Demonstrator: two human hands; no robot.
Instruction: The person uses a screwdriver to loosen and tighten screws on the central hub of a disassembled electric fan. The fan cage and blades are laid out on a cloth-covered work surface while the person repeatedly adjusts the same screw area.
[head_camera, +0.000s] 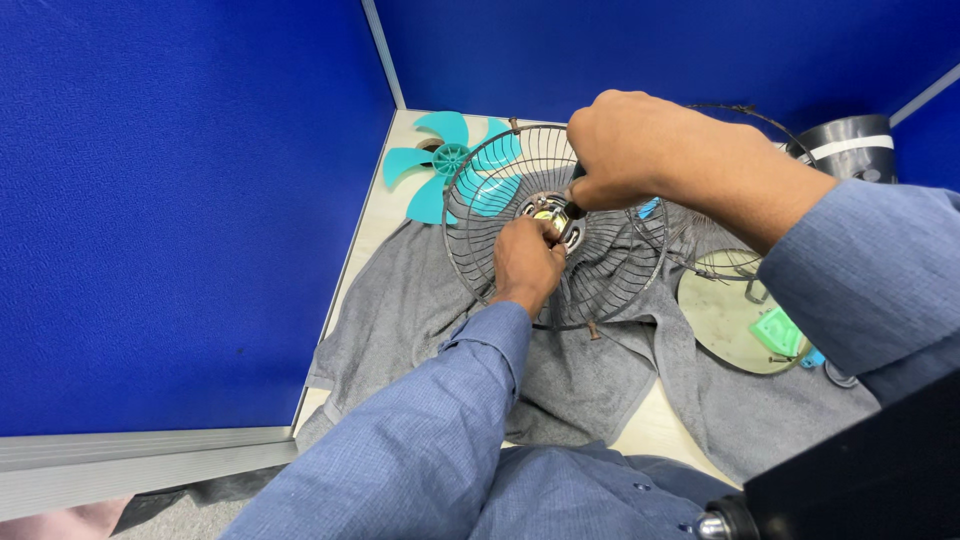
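Two hands meet at the hub of a round wire fan guard (600, 270), which lies near the middle of a grey cloth (420, 310) on the desk; the cloth probably keeps the metal from sliding and scratching the top. The left hand (527, 262) is closed on the centre of the guard, fingers pinched at the hub, seemingly to steady it. The right hand (640, 150) comes from above, fist wrapped around the dark handle of a screwdriver (572, 205) whose tip points down into the same hub, so the push goes straight along the shaft. Just behind the guard, a teal fan blade (440, 165) lies flat on the desk, set out of the way. To the right, partly under the right forearm, sits a second wire guard (715, 240) and a round base plate (725, 325). Blue partition walls (180, 200) close in the corner.
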